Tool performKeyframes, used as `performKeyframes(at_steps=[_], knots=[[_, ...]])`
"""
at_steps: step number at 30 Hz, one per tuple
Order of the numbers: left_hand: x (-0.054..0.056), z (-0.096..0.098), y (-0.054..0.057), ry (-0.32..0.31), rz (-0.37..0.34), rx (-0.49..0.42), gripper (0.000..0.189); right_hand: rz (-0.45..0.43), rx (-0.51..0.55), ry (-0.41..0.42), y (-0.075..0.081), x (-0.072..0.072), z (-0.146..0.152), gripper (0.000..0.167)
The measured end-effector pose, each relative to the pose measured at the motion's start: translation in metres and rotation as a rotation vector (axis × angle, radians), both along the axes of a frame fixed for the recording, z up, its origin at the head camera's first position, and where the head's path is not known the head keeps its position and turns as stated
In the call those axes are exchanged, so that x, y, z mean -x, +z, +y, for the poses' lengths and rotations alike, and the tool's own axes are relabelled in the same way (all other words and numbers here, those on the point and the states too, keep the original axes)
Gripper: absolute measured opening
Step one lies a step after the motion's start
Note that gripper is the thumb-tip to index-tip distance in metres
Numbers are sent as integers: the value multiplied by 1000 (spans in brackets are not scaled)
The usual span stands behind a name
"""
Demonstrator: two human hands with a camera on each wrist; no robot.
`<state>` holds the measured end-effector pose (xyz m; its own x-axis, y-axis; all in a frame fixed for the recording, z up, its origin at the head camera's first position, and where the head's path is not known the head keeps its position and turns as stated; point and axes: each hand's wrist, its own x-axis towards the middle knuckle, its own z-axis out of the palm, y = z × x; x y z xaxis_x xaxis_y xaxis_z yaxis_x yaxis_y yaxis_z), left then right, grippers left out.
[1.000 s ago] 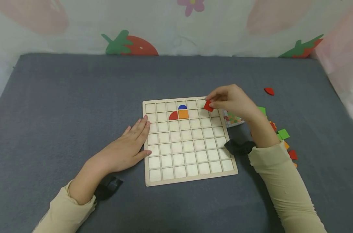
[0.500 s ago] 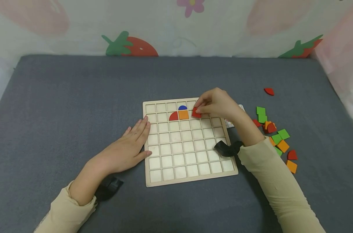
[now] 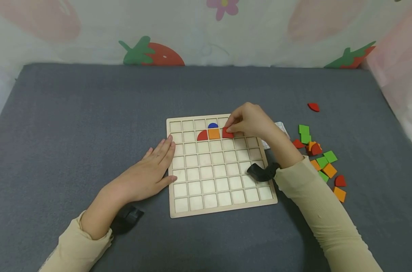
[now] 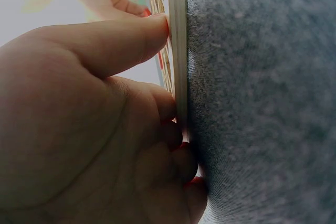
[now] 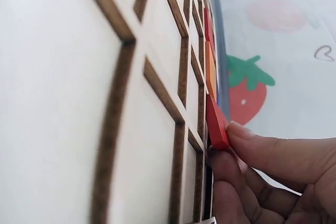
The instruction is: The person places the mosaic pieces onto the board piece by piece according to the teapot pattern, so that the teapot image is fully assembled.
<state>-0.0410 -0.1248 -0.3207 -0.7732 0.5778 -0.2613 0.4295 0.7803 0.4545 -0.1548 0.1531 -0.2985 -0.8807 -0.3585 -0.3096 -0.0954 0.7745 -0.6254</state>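
Note:
A wooden grid board (image 3: 223,210) lies on the dark cloth. My right hand (image 3: 251,120) pinches a red tile (image 3: 227,133) between thumb and fingers, over the second row, just right of an orange square tile (image 3: 214,133). In the right wrist view the red tile (image 5: 217,124) is tilted, one edge down at the grid. A red quarter-round tile (image 3: 202,135) and a blue half-round tile (image 3: 212,125) sit in cells beside the orange one. My left hand (image 3: 143,173) lies with straight fingers, its fingertips touching the board's left edge; in the left wrist view the thumb (image 4: 131,43) rests on the rim.
Right of the board lie several loose green (image 3: 330,156), orange (image 3: 330,170) and red (image 3: 316,149) tiles. One red piece (image 3: 313,107) lies apart, farther back. A printed card (image 3: 281,127) is partly hidden behind my right forearm. A patterned curtain (image 3: 253,37) hangs behind the table.
My right hand has moved left and down with the red tile, from the board's upper right to beside the orange tile. The left hand has stayed in place.

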Motion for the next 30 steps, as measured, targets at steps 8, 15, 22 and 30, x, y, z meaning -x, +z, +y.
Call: performKeyframes(at_steps=[8,15,22,30], knots=[[1,1,-2,-1,-6,5,75,25,-7,25,0,-1,-2,5],[2,0,-1,-7,-1,0,74,14,-17,66,2,-2,-3,10],[2,0,0,-6,-4,0,74,61,-41,73,3,-2,-6,10],[2,0,0,-3,-4,4,74,73,-48,78,4,-3,-9,8]])
